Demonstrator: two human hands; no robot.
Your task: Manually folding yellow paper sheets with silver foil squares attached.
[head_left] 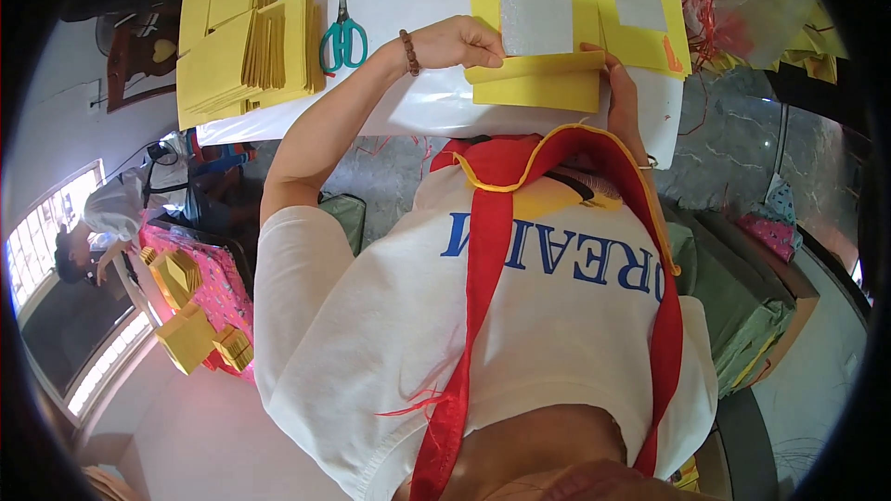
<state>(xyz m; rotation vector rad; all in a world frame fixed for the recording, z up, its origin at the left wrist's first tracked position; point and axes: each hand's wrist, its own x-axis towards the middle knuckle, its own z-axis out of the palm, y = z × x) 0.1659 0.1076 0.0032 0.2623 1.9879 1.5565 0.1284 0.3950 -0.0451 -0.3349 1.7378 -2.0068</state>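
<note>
Left hand [471,43] pinched tight on left end of folded yellow rectangular paper sheet [536,91], by white tabletop's [418,104] near edge; right hand [620,93] at sheet's right end, closure unclear.

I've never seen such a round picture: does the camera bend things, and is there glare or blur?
All in the head view: black rounded rim, straight edges bowing near it; window at left nearly burnt white; pale sheen on the silvery square beside the left hand; teal scissors reasonably sharp.
</note>
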